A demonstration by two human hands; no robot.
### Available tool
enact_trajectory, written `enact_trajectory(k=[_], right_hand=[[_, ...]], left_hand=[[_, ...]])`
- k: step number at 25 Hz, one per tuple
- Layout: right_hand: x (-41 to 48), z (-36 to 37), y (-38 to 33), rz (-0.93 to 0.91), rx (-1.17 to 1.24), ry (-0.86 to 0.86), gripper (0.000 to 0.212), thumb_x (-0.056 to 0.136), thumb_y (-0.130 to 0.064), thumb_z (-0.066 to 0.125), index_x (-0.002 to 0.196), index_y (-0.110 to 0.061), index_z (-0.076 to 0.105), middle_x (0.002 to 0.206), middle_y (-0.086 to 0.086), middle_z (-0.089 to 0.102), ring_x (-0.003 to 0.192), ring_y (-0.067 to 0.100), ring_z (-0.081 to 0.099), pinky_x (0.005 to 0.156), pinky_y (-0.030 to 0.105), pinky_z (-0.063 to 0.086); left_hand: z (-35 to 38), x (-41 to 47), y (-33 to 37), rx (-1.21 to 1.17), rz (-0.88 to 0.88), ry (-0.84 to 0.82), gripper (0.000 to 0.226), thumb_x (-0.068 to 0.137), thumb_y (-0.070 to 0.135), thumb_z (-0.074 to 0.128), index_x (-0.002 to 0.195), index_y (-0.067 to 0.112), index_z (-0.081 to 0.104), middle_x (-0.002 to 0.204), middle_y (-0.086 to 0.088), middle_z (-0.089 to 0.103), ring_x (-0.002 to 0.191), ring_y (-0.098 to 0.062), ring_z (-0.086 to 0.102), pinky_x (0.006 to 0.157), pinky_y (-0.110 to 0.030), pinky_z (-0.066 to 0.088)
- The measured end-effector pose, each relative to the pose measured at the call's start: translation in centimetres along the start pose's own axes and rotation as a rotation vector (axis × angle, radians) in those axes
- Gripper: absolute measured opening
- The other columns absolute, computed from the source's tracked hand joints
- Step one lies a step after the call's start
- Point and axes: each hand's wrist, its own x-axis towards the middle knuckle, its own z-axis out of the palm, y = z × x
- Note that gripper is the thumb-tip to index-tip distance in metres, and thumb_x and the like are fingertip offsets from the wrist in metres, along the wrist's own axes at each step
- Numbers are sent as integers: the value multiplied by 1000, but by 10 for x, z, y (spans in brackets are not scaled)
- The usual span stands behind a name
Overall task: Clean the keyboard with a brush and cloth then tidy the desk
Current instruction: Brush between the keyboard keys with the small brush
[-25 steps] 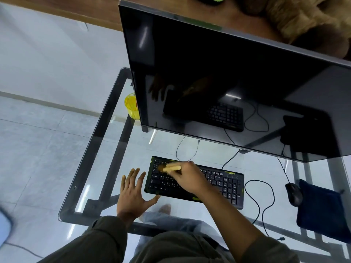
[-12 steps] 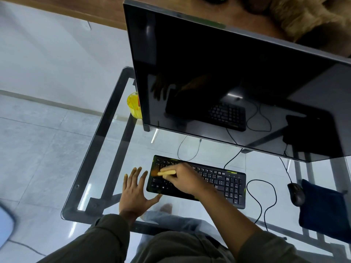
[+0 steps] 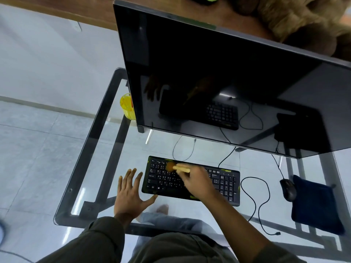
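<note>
A person seated at a glass counter [image 3: 98,149] works a brush [image 3: 177,168] over a black keyboard [image 3: 224,184], the right hand [image 3: 197,182] clenched around the pale handle with the tan bristle head pointing away from the fingers and resting on the upper left rows of keys. The left hand [image 3: 131,192] lies flat on the glass with fingers spread and nothing in it, just beside the keyboard's left end, the thumb reaching toward the keyboard's near left corner. Beyond both hands a large dark monitor [image 3: 228,73] stands over the counter, its blank screen mirroring the keyboard and cables below. To the far side of the left hand, partly hidden behind the monitor's edge, sits a translucent yellow cup [image 3: 126,107]. Out past the right hand, a black mouse [image 3: 288,189] rests at the edge of a folded dark blue cloth [image 3: 315,205], well apart from the keyboard, while a loose black cable [image 3: 254,202] snakes across the glass between them and ends in a free plug. Olive sleeves cover both forearms, and the tiled floor shows through the counter.
</note>
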Motion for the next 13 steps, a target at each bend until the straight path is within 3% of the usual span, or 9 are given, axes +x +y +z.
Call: enact_trajectory(k=[1,3,5,7,9,10,13], right_hand=[[-3,-4,6,39,15,51,25,94,-30,65,118,-26,73,105,-10,76,55,-11,58,55,4,41],[-8,-9,14,43,32,-18,24,94,-29,66,116,-25,74,108,-11,75,60,-9,60,58,7,45],[-12,-9,21,57,46,-11,24,93,-31,66,115,-27,74,102,-11,77,65,-2,65,65,21,55],[-13,-13,25,99,56,91,24,94,-31,65,116,-27,74,91,-12,76,54,-2,60,54,14,48],[-14,-14,25,73,56,2,24,94,-32,66,115,-26,74,99,-14,75,57,-8,59,55,7,43],[-16,-14,25,62,53,-24,24,94,-33,66,115,-26,74,103,-13,75,61,-9,60,58,8,45],[-17,-16,29,135,53,122,25,95,-32,63,117,-27,73,97,-9,77,54,-4,56,57,11,46]], left_hand=[[1,0,0,-7,-2,6,103,73,89,46,148,20,40,162,-8,27,153,-25,12,125,-50,6],[0,0,1,-6,8,13,102,73,88,48,148,19,41,161,-9,28,153,-26,15,124,-52,10],[0,0,1,-15,15,34,101,73,87,50,146,17,42,160,-10,31,152,-27,17,124,-53,13],[0,0,1,-15,11,40,101,72,86,52,145,16,44,159,-11,32,152,-28,19,123,-54,14],[0,0,2,-6,14,43,101,72,86,51,145,16,44,159,-11,33,152,-28,19,123,-53,14],[0,-1,1,-6,16,43,101,72,86,51,145,16,44,159,-11,32,152,-28,19,123,-53,13],[2,0,1,-16,20,52,100,72,85,53,145,16,44,159,-11,33,151,-29,20,123,-53,13]])
